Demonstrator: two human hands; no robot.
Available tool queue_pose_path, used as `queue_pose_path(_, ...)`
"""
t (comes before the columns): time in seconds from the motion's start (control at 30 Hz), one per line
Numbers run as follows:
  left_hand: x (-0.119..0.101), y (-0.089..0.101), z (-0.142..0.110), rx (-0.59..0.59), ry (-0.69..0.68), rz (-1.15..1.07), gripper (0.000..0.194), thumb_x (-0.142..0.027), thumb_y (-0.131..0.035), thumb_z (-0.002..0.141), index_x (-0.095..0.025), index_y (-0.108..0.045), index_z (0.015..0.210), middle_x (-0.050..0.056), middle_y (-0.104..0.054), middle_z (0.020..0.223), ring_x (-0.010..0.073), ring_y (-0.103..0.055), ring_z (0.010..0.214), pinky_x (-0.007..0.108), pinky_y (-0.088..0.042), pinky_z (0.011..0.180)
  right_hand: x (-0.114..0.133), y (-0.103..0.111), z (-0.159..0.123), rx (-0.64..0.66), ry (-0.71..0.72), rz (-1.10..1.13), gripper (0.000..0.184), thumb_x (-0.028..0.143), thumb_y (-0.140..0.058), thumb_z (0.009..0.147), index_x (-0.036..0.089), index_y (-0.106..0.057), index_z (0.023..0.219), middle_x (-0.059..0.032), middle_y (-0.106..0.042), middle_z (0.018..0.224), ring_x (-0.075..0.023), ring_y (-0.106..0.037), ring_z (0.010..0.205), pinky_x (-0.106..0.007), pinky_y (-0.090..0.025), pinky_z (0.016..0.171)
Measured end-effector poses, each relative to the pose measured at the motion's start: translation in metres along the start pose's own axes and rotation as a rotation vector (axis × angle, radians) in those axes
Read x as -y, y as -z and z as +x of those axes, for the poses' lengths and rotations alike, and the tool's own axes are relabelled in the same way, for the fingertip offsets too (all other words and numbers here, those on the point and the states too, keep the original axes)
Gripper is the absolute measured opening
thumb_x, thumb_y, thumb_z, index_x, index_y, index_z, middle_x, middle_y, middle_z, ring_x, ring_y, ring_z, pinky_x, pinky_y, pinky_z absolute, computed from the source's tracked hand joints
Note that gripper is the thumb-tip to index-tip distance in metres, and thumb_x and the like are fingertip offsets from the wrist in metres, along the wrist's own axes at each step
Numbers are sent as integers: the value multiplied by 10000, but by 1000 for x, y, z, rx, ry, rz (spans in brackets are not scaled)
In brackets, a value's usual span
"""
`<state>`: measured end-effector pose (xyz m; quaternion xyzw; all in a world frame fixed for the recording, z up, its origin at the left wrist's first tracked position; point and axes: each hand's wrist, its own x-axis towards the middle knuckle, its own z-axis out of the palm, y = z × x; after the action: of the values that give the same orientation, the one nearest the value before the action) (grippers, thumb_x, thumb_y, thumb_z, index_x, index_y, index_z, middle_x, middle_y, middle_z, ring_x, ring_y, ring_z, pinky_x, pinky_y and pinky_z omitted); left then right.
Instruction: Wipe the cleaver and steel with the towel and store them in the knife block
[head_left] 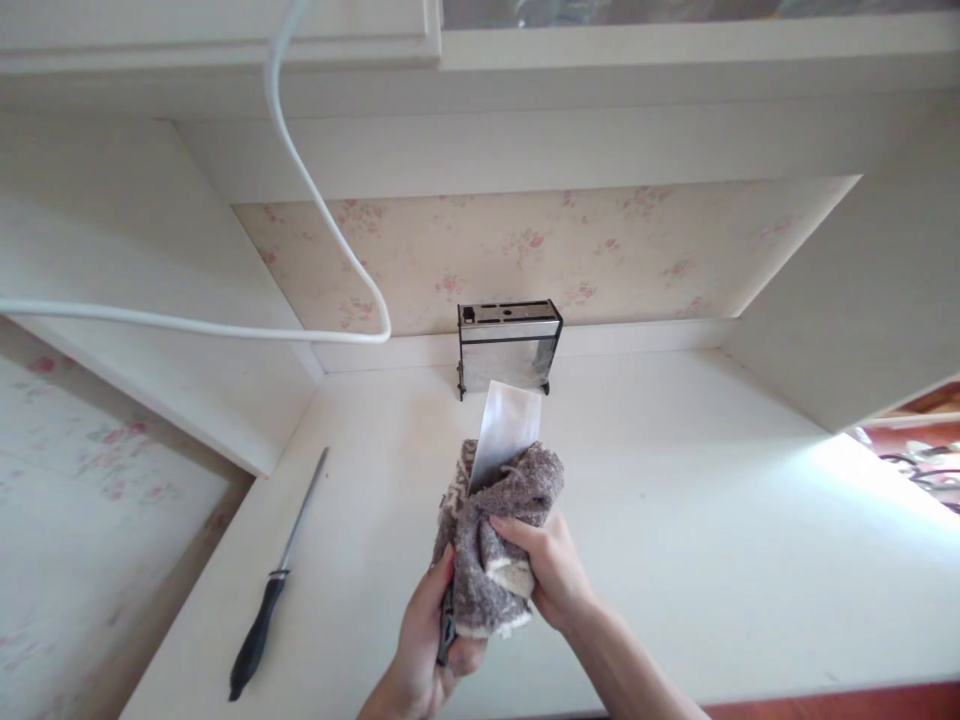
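Note:
A cleaver (507, 425) with a broad, shiny blade points away from me above the counter. My left hand (429, 630) is closed around its dark handle (446, 628). A brownish-grey fluffy towel (491, 590) is folded about the lower blade and hides much of it. My right hand (551, 568) grips the towel from the right side, its thumb lying across the cloth. The far end of the blade shows bare above the towel.
A sharpening steel (279, 580) with a black handle lies on the white counter (712, 540) at the left. Against the back wall stands a metal knife block (510, 345). A white cable (330, 225) loops across the upper left. Cabinet panels flank both sides.

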<state>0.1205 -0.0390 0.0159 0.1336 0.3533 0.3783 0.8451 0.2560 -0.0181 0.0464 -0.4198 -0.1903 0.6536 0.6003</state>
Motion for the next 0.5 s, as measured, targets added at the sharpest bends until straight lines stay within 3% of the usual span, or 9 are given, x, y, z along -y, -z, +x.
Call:
queue_pose_path(0.07,2,4,1,0,20,-4,526,-645,-701,654,-150,-527,621,-92,-352,336,6,-190,269,151,-131,306,0,-3,2,-75,26,-10,439,164,-814,600,143,-655,1008,-96,-725,998,-266,-688,878,-389,-552,798)
queue_pose_path(0.2,-5,11,-2,114,149,51,608,-691,-588,730,-143,-472,494,-74,-309,317,8,-208,257,162,-136,300,8,8,14,-141,37,14,446,181,-812,612,132,-638,1019,-108,-732,968,-277,-699,845,-403,-568,772)
queue_pose_path(0.33,-11,15,-7,181,157,68,506,-654,-564,779,-149,-595,783,-83,-417,427,8,-176,269,158,-133,290,26,22,25,-219,59,54,482,184,-833,570,123,-643,1008,-106,-741,909,-275,-708,784,-392,-588,714)
queue_pose_path(0.5,-6,24,-11,276,185,114,519,-676,-473,822,-168,-577,833,-82,-410,447,14,-183,270,154,-149,289,52,39,44,-338,171,113,461,171,-845,526,140,-668,951,-68,-748,827,-248,-705,685,-355,-597,619)
